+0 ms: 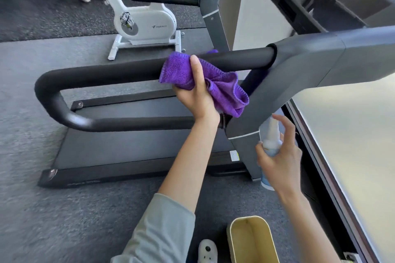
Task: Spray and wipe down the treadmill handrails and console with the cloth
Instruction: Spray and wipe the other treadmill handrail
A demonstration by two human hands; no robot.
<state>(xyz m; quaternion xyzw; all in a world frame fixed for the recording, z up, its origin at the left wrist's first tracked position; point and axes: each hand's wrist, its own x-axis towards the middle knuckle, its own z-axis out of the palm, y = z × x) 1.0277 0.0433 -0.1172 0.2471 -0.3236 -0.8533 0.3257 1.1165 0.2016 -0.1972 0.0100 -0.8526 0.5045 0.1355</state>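
The treadmill (132, 151) lay across the grey floor, a white exercise bike (145, 21) standing beyond it. Over the treadmill's deck ran its black handrail (102, 72), and the left hand (195, 94) gripped a purple cloth (215, 85) wrapped around that rail. Beside the treadmill's upright post, the right hand (280, 158) clasped a spray bottle (271, 141).

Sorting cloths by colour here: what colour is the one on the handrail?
Purple; the cloth shows best in the head view, wrapped over the black handrail.
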